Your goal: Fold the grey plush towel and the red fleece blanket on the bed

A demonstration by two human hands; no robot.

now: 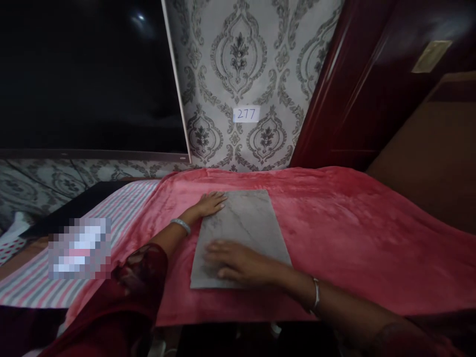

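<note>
A flat grey folded cloth point(245, 223), rectangular with faint creases, lies on a pink plush blanket point(353, 233). My left hand point(210, 203) rests flat on the cloth's far left corner, fingers together and stretched out. My right hand point(238, 262) lies palm down on the cloth's near edge, fingers spread toward the left. Both wrists wear silver bangles, and neither hand grips anything.
A striped sheet point(122, 208) shows under the blanket at the left. Patterned wallpaper with a white tag reading 277 point(246, 114) is behind. A dark screen point(85, 74) fills the upper left. A dark red wooden door point(357, 89) stands at the right.
</note>
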